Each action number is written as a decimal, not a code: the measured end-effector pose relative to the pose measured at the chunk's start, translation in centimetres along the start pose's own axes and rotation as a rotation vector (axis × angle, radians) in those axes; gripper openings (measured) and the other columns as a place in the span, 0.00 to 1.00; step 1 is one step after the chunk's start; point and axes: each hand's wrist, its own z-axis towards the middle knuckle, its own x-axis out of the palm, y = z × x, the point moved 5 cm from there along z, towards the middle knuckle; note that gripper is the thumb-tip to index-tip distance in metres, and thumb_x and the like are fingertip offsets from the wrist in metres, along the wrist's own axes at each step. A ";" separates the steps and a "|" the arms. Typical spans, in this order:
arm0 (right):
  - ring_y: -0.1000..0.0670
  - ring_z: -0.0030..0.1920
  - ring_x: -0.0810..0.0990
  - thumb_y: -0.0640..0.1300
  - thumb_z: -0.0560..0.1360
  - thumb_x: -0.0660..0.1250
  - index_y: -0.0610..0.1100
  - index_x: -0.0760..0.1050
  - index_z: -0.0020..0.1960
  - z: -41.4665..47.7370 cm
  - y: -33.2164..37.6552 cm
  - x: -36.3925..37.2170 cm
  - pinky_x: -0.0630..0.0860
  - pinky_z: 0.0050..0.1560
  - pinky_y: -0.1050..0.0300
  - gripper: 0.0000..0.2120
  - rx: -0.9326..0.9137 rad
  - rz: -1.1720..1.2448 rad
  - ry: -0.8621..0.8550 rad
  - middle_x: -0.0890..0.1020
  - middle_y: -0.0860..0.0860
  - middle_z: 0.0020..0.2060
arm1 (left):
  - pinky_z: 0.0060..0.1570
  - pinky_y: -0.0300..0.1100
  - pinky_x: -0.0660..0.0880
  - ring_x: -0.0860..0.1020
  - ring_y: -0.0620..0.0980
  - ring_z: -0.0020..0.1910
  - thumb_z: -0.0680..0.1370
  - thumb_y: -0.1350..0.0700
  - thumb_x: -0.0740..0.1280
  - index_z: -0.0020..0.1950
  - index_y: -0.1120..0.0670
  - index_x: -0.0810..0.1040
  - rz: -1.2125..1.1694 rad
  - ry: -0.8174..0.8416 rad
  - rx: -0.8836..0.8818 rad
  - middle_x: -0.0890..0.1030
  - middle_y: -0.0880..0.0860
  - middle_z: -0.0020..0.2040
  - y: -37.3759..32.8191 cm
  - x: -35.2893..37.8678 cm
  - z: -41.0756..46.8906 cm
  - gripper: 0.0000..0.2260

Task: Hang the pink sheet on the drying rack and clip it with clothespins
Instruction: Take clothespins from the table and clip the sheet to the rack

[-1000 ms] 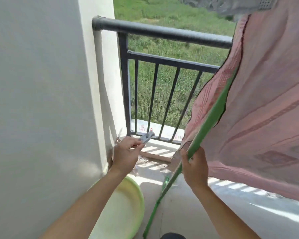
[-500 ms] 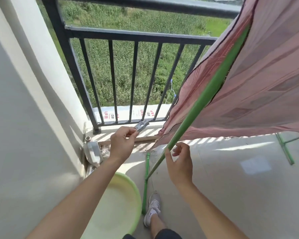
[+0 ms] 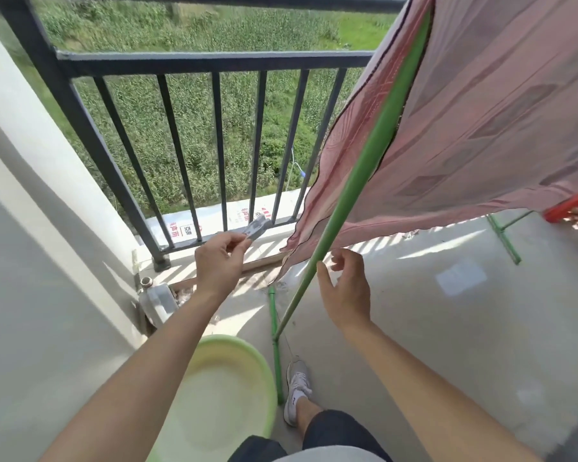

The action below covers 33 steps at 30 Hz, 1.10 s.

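The pink sheet (image 3: 481, 111) hangs over the green drying rack at the upper right, its lower corner dangling near the balcony floor. A slanted green pole (image 3: 357, 178) of the rack runs from the top right down to a floor bar. My left hand (image 3: 219, 261) pinches a grey clothespin (image 3: 257, 227) in front of the railing. My right hand (image 3: 346, 288) hovers just right of the pole with fingers loosely curled, holding nothing and not touching the pole.
A dark metal railing (image 3: 194, 61) closes off the balcony ahead. A pale green basin (image 3: 227, 391) sits on the floor by the white wall on the left. My foot in a white shoe (image 3: 296, 385) stands beside the rack's green floor bar (image 3: 276, 345). A red object (image 3: 568, 208) lies at the far right.
My right hand has let go of the green pole and opened beside it. The view has tilted downward. My left hand keeps the clothespin.
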 end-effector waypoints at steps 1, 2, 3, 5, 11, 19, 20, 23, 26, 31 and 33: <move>0.54 0.45 0.73 0.50 0.76 0.68 0.52 0.66 0.52 0.3 0.6 -0.8 0.72 0.42 0.56 0.11 -0.082 -0.044 0.008 0.71 0.57 0.46 | 0.42 0.40 0.78 0.79 0.44 0.38 0.74 0.58 0.72 0.47 0.55 0.84 -0.004 -0.002 0.001 0.82 0.48 0.38 0.0 0.0 0.1 0.03; 0.55 0.44 0.72 0.50 0.75 0.69 0.50 0.68 0.52 0.6 1.3 -1.6 0.69 0.41 0.59 0.11 -0.166 -0.093 0.005 0.71 0.58 0.45 | 0.41 0.40 0.78 0.79 0.43 0.38 0.74 0.58 0.72 0.47 0.55 0.84 -0.011 -0.008 -0.002 0.82 0.48 0.38 -0.1 0.0 0.2 0.03; 0.56 0.44 0.72 0.50 0.75 0.70 0.48 0.69 0.51 1.0 2.2 -2.6 0.68 0.40 0.61 0.11 -0.253 -0.146 -0.004 0.71 0.59 0.44 | 0.41 0.40 0.77 0.79 0.43 0.38 0.74 0.58 0.72 0.47 0.55 0.84 -0.019 -0.015 -0.004 0.82 0.49 0.39 -0.3 0.0 0.3 0.03; 0.53 0.44 0.75 0.49 0.74 0.72 0.46 0.73 0.50 1.8 4.2 -4.0 0.71 0.41 0.61 0.11 -0.457 -0.255 0.002 0.75 0.55 0.44 | 0.42 0.39 0.77 0.79 0.45 0.39 0.74 0.58 0.72 0.47 0.56 0.84 -0.033 -0.016 0.004 0.83 0.50 0.40 -0.7 0.1 0.8 0.03; 0.46 0.45 0.78 0.51 0.73 0.72 0.44 0.79 0.51 4.3 11.0 -5.7 0.75 0.45 0.53 0.12 -1.060 -0.504 0.055 0.80 0.48 0.44 | 0.41 0.42 0.76 0.80 0.49 0.39 0.74 0.58 0.73 0.46 0.57 0.84 -0.074 -0.069 -0.002 0.83 0.52 0.41 -0.7 -0.3 1.5 0.04; 0.44 0.40 0.76 0.45 0.72 0.67 0.43 0.77 0.46 5.2 13.6 -3.5 0.72 0.39 0.50 0.06 -1.469 -1.053 0.325 0.79 0.47 0.39 | 0.37 0.35 0.74 0.80 0.50 0.38 0.73 0.59 0.74 0.45 0.57 0.83 -0.141 -0.159 -0.024 0.83 0.52 0.40 0.1 -1.6 0.5 0.03; 0.44 0.42 0.76 0.45 0.72 0.67 0.45 0.78 0.47 5.5 14.2 -2.8 0.71 0.43 0.50 0.06 -1.436 -1.117 0.376 0.79 0.48 0.40 | 0.38 0.35 0.75 0.80 0.50 0.38 0.73 0.59 0.74 0.45 0.57 0.83 -0.142 -0.172 -0.025 0.83 0.52 0.40 0.2 -1.8 0.4 0.03; 0.47 0.51 0.76 0.53 0.75 0.65 0.49 0.77 0.57 7.1 16.4 -1.3 0.71 0.57 0.48 0.13 -1.227 -1.179 0.489 0.79 0.50 0.49 | 0.40 0.38 0.77 0.80 0.49 0.39 0.72 0.59 0.74 0.45 0.58 0.84 -0.153 -0.206 -0.034 0.83 0.52 0.41 0.4 -2.5 -0.1 0.03; 0.49 0.57 0.74 0.55 0.75 0.66 0.52 0.75 0.62 8.3 17.5 -0.4 0.68 0.67 0.47 0.18 -1.141 -1.184 0.542 0.77 0.52 0.53 | 0.41 0.39 0.78 0.81 0.48 0.39 0.72 0.59 0.74 0.45 0.58 0.84 -0.150 -0.229 -0.032 0.83 0.53 0.42 0.4 -3.1 -0.8 0.04; 0.50 0.47 0.77 0.55 0.75 0.67 0.49 0.79 0.54 6.4 15.9 -1.2 0.79 0.46 0.51 0.12 -1.245 -0.840 0.576 0.80 0.52 0.46 | 0.38 0.25 0.71 0.80 0.46 0.37 0.72 0.60 0.74 0.43 0.59 0.83 -0.147 -0.243 -0.044 0.84 0.52 0.42 0.9 -3.4 -1.9 0.03; 0.52 0.38 0.77 0.51 0.75 0.70 0.47 0.81 0.46 5.1 14.1 -3.0 0.75 0.35 0.59 0.07 -1.287 -0.642 0.478 0.80 0.53 0.39 | 0.37 0.23 0.70 0.79 0.45 0.36 0.72 0.60 0.75 0.43 0.59 0.83 -0.141 -0.245 -0.048 0.83 0.53 0.42 0.8 -3.3 -2.1 0.03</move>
